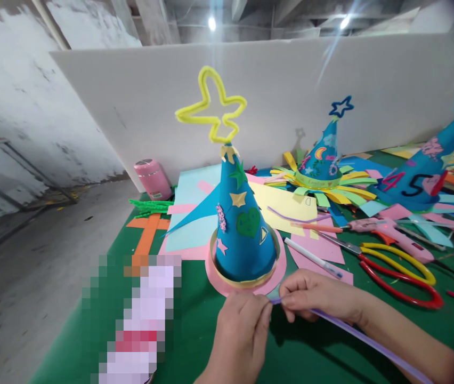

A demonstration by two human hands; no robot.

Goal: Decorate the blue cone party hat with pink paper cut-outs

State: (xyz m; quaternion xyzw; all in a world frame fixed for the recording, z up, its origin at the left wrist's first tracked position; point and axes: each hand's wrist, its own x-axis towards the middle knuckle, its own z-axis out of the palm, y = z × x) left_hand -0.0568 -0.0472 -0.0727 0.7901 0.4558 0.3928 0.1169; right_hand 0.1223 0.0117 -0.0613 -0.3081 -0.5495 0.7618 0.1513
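A thin purple paper strip is stretched between my hands. My left hand pinches its end, and my right hand grips it close by. From there the strip trails under my right forearm side toward the lower right. Just beyond my hands stands a blue cone hat with stars, a green heart and other cut-outs stuck on it. A pink brim surrounds its base, and a yellow fuzzy pipe-cleaner star rises from its tip.
Scissors with red and yellow handles and a pink glue gun lie to the right. Two more decorated hats stand behind them. A white pen, paper sheets, green pipe cleaners and a pink bottle surround the central hat.
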